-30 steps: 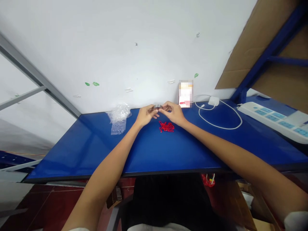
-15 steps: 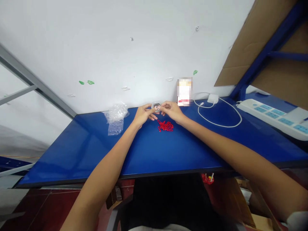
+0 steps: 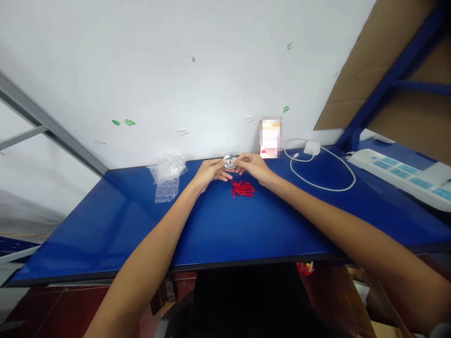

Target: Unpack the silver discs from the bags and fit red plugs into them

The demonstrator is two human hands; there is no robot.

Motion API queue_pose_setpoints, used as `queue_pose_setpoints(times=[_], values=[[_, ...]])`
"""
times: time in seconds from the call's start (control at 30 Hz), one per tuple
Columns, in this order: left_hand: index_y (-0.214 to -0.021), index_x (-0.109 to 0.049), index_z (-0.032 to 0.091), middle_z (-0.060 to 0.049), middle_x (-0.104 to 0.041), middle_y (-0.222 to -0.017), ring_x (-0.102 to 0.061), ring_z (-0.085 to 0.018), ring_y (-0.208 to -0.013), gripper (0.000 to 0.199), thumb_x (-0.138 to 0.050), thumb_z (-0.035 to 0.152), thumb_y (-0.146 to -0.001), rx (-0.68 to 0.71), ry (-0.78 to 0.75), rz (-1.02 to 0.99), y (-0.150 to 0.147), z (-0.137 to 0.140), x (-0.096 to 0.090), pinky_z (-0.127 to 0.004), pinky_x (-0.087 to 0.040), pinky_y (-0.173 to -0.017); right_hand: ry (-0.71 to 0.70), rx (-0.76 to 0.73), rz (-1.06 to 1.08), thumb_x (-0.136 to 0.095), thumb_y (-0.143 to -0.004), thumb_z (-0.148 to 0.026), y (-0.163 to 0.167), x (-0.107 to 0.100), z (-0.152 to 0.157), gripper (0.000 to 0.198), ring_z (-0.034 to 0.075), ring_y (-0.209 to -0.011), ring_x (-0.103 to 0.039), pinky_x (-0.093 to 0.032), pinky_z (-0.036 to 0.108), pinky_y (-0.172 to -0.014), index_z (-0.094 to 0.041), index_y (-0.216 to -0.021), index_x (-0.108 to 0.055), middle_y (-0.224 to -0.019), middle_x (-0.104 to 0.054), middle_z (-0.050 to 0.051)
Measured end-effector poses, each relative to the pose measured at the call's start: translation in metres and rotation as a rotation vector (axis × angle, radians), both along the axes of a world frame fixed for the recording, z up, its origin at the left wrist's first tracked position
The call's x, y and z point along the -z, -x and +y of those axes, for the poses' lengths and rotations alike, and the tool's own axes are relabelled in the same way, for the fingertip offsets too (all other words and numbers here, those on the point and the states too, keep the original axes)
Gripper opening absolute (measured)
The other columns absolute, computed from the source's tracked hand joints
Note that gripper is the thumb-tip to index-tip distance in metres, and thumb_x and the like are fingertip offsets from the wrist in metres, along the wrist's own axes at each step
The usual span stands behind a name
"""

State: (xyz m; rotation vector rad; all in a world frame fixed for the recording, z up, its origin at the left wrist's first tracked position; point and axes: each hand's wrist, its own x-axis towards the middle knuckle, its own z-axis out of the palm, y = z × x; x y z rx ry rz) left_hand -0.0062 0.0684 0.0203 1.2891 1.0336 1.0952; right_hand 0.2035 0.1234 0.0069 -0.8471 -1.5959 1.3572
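A small round silvery disc [image 3: 230, 162] with a shiny raised centre is held near the table's back edge. It could be clear or metallic; its exact kind cannot be made out. On its left side, the thumb and fingers of my left hand [image 3: 212, 172] pinch the rim. From the right, my right hand [image 3: 252, 165] grips it with bent fingers near the centre. Just below both hands lies a little heap of red cord loops [image 3: 243, 188] with small metallic ends, touched by neither hand.
Crumpled clear plastic bags [image 3: 168, 171] lie left on the blue table [image 3: 218, 230]. A blurred-out phone-like panel [image 3: 270, 137] leans on the white wall. To the right are a white charger [image 3: 312, 148] with its cable and a power strip [image 3: 405, 173].
The view has shifted slightly, so the table sits a little lower in the picture. The disc has turned a little between my fingers, showing its shiny centre more brightly. Both hands keep hold.
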Motion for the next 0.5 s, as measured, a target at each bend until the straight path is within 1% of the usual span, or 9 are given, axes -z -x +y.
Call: queue_pose_setpoints(times=[0.17, 0.3, 0.43, 0.5], values=[[-0.123, -0.080, 0.012, -0.021, -0.083, -0.113, -0.083, -0.024, -0.081, 0.046, -0.076, 0.052, -0.101, -0.004, -0.079, 0.050, 0.001, 0.001, 0.003, -0.030, -0.065, -0.071, -0.096, 0.024, -0.052, -0.091, -0.081, -0.061, 0.001, 0.000, 0.000, 0.046, 0.017, -0.059, -0.070, -0.057, 0.032, -0.058, -0.020, -0.085, -0.070, -0.072, -0.077, 0.007], [-0.122, -0.078, 0.013, -0.018, -0.083, -0.110, -0.082, -0.022, -0.079, 0.048, -0.078, 0.054, -0.099, 0.002, -0.114, 0.047, -0.001, 0.003, 0.004, -0.030, -0.065, -0.071, -0.156, -0.002, -0.081, -0.088, -0.084, -0.063, -0.001, -0.002, 0.001, 0.047, 0.019, -0.060, -0.072, -0.057, 0.033, -0.055, -0.021, -0.089, -0.067, -0.075, -0.077, 0.006], [-0.116, -0.077, 0.014, -0.016, -0.083, -0.101, -0.083, -0.025, -0.085, 0.045, -0.080, 0.055, -0.097, -0.015, -0.139, -0.021, -0.006, 0.000, 0.002, -0.031, -0.066, -0.077, -0.267, 0.020, -0.125, -0.083, -0.089, -0.061, -0.004, -0.008, -0.001, 0.042, 0.019, -0.059, -0.072, -0.056, 0.034, -0.053, -0.023, -0.092, -0.065, -0.078, -0.076, 0.004], [-0.116, -0.076, 0.014, -0.016, -0.083, -0.101, -0.084, -0.026, -0.089, 0.043, -0.081, 0.053, -0.097, -0.025, -0.149, -0.072, -0.009, -0.002, -0.001, -0.031, -0.066, -0.080, -0.332, 0.057, -0.151, -0.080, -0.092, -0.058, -0.005, -0.011, -0.004, 0.038, 0.020, -0.060, -0.073, -0.055, 0.035, -0.055, -0.024, -0.093, -0.063, -0.078, -0.075, 0.004]])
